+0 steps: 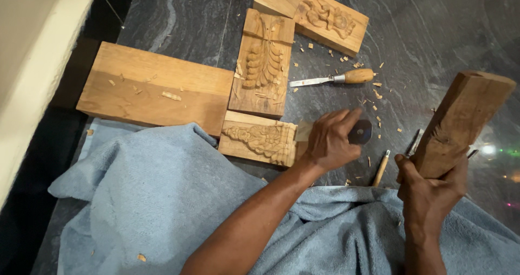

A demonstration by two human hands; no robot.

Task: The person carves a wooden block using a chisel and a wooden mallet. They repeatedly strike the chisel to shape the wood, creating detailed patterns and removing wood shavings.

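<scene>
left hand (327, 139) pinching a dark disc (362, 131) at centre; right hand (430, 191) clamped on a wooden mallet block (460, 123), raised lower right, ready beside carved panels (264, 63)

The left hand (329, 140) reaches out from a bare forearm stretched far across, palm down, fingers curled and pinching together. The right hand (430, 185) stays near at the right, raised, fingers wrapped in a firm grasp.
</scene>
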